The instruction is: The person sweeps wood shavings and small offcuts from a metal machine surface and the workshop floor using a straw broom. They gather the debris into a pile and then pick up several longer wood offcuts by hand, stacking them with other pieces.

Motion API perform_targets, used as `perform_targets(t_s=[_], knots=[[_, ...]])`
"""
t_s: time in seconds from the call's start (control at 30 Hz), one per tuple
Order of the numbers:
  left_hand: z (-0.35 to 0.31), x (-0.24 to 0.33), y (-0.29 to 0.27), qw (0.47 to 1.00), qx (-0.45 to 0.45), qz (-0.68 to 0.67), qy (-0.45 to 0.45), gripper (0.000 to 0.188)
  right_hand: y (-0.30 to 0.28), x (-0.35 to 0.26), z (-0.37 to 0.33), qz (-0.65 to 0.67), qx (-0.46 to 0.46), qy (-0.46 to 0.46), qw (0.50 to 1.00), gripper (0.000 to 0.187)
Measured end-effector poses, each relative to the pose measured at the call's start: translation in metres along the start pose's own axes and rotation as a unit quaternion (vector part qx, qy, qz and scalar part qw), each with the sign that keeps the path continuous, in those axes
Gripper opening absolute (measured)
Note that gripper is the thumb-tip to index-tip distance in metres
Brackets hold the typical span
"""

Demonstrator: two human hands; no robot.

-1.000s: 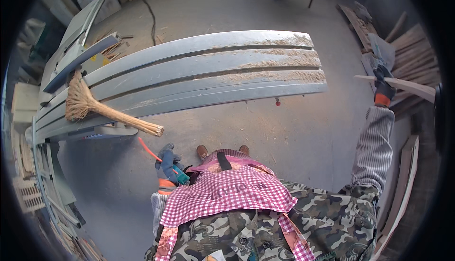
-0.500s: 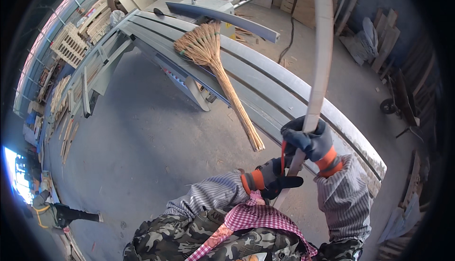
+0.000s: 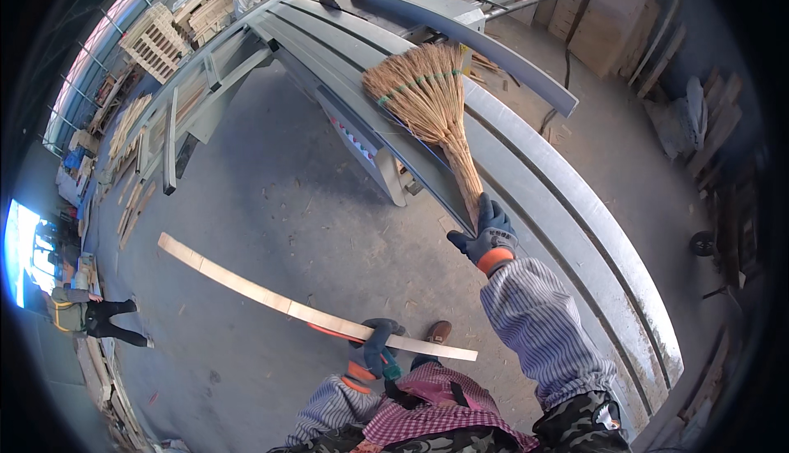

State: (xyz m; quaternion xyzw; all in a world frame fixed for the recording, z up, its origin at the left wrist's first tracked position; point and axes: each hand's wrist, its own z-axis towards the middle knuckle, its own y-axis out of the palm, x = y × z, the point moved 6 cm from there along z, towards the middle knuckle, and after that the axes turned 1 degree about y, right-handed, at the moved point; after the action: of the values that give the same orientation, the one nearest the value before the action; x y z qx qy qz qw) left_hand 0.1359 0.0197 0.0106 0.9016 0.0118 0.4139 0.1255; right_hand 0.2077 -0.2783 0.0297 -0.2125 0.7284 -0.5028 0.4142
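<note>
The broom (image 3: 436,116) handle is gripped by the right hand (image 3: 486,235) on the bench (image 3: 575,231) (not lifted), while a plank (image 3: 279,305) is clasped in the left hand (image 3: 374,350).

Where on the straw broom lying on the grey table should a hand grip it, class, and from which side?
Grip the broom at its narrow bound handle end, where the gloved right hand already closes, coming from the near side; the fanned bristles point away and give no firm hold.
</note>
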Motion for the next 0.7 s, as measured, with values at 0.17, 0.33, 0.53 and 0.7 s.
perform_targets(t_s=[0.17, 0.33, 0.53, 0.7], knots=[[-0.015, -0.009, -0.042, 0.984, 0.107, -0.126, 0.060, 0.013, 0.024, 0.015, 0.029, -0.020, -0.100, 0.113, 0.988, 0.085], [-0.026, -0.009, -0.029, 0.994, 0.046, -0.097, 0.026, 0.012, 0.003, 0.035, 0.008, 0.067, -0.103, 0.123, 0.985, 0.060], [-0.032, -0.015, 0.000, 0.999, -0.005, -0.045, -0.004, 0.016, -0.076, 0.135, -0.169, 0.035, -0.136, 0.205, 0.969, 0.051], [-0.037, -0.010, 0.031, 0.990, -0.140, 0.011, -0.002, 0.018, -0.176, 0.193, -0.404, 0.029, -0.025, 0.332, 0.943, 0.050]])
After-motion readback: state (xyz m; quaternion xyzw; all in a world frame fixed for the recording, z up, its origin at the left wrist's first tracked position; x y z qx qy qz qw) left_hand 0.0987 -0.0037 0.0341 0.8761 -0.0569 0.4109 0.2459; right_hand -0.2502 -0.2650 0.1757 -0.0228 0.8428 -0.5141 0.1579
